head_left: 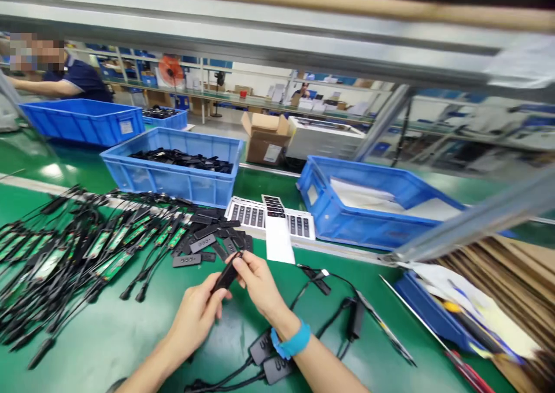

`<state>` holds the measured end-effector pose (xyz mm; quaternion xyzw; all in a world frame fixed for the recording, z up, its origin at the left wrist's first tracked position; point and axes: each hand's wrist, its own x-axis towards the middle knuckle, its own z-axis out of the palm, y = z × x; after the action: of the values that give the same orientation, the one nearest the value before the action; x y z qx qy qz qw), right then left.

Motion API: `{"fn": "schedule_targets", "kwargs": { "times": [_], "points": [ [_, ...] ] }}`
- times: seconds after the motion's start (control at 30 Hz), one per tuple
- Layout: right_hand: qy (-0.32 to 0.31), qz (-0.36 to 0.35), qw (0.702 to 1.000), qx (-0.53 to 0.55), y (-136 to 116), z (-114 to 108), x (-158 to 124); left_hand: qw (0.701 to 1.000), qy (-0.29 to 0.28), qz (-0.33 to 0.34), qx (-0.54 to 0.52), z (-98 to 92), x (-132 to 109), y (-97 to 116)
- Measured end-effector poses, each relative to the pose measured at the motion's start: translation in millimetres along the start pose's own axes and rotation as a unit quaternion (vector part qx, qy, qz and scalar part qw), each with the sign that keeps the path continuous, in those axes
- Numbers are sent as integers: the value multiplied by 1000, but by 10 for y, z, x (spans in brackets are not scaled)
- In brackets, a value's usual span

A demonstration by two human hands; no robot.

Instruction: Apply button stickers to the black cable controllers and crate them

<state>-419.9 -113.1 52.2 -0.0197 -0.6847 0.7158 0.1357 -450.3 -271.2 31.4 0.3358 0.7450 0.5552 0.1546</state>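
The left hand and the right hand hold one small black plastic piece tightly between the fingers, over the green table, just right of many black cables.

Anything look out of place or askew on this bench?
A narrow white label sheet lies skewed across the wider label sheet rather than lined up with it, and its lower end reaches onto the green bench. Nothing else stands out.
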Motion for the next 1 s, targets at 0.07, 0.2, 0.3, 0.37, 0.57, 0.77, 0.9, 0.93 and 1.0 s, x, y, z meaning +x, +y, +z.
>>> {"fn": "schedule_targets", "kwargs": {
  "times": [0.07, 0.2, 0.3, 0.37, 0.57, 0.77, 0.9, 0.93, 1.0],
  "points": [
    [4, -24, 999, 46, -114, -21, 13, 999, -8, -14, -41, -26, 23, -5],
    [62, -67, 992, 82, -398, -280, 2, 995, -25, -32, -92, 11, 41, 17],
    [132, -47, 990, -24, -484, -666, -79, 998, -47, -30, -36, 142, 13, 78],
    [161, -13, 982, -99, -477, -983, -175, 995, -70, -19, 61, 269, -26, 147],
    [177, 53, 933, -310, -423, -1820, -872, 935, -100, -1, 339, 755, -331, 302],
    [152, 128, 773, -602, -68, -2011, -1491, 897, -51, 61, 434, 1303, -496, 193],
    [66, 155, 832, -529, 194, -1929, -1568, 899, 15, 10, 438, 1597, -313, 239],
    [64, 139, 855, -496, 249, -1902, -1587, 905, 24, -4, 425, 1659, -279, 266],
    [52, 63, 882, -464, 357, -1860, -1615, 934, 12, 16, 357, 1765, -256, 306]
  ]
}}
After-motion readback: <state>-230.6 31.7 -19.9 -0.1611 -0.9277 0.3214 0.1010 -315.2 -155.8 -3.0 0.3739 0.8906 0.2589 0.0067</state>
